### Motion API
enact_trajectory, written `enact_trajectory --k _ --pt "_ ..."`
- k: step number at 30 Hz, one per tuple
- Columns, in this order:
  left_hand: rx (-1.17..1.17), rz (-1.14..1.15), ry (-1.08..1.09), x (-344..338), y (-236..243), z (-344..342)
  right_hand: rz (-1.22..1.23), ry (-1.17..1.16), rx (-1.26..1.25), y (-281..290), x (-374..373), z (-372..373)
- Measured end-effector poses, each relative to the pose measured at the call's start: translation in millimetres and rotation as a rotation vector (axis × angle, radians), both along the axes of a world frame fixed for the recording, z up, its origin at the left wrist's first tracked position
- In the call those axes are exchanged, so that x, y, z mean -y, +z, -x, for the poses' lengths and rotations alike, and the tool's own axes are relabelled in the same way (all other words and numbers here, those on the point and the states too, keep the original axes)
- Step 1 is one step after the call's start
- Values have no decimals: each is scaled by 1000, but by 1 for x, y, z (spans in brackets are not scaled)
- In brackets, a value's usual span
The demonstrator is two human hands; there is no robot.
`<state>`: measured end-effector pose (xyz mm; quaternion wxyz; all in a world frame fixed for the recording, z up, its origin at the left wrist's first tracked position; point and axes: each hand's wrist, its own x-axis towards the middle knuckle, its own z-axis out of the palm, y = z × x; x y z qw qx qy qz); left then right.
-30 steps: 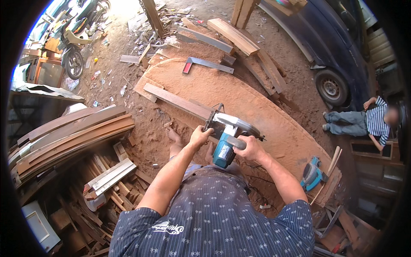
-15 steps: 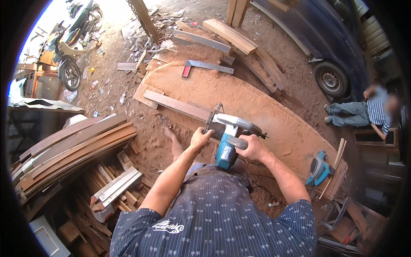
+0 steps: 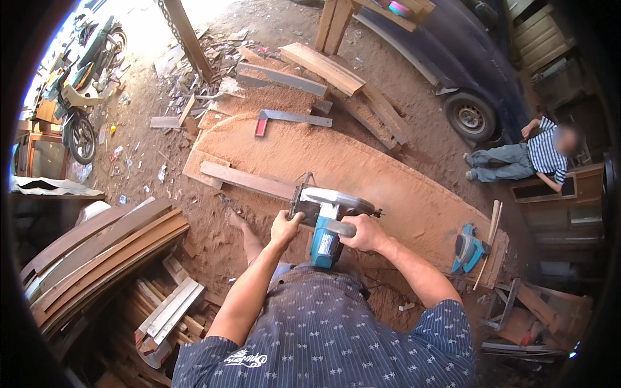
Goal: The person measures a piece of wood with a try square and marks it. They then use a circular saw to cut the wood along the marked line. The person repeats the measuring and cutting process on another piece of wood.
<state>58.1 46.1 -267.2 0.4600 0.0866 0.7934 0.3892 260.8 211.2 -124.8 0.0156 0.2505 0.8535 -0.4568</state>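
Head view: a person in a dark patterned shirt (image 3: 330, 330) bends over a long sawdust-covered workbench (image 3: 388, 191), both hands at a teal circular saw (image 3: 323, 249). The saw sits at the bench's near edge, directly before the waist, its silver blade guard (image 3: 336, 197) facing away from the body. The right hand (image 3: 366, 233) has its fingers wrapped around the grey rear handle. The left hand (image 3: 284, 227) is closed on the front edge of the saw's base plate, thumb on top; whether those fingers also pinch the wood beneath is too small to make out. A narrow brown board (image 3: 246, 179) runs from the saw's front toward the bench's left end.

Farther back on the sawdust lies a try square (image 3: 294, 118) with a red-faced stock, and beyond it are loose timber planks (image 3: 323, 68). Toward the bench's right end rests a teal power planer (image 3: 467, 249), with two thin sticks (image 3: 490, 239) just beside it. Stacked boards (image 3: 107, 255) fill the left side. Well apart on the right, another person in a striped shirt (image 3: 548, 152) is near a dark vehicle (image 3: 479, 64).
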Motion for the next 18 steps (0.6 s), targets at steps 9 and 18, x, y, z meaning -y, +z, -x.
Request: enact_trajectory --k 9,18 --pt "11 29 0 7 9 18 17 -12 76 9 8 22" --pt "60 22 14 13 -2 37 57 -35 72 4 16 41"
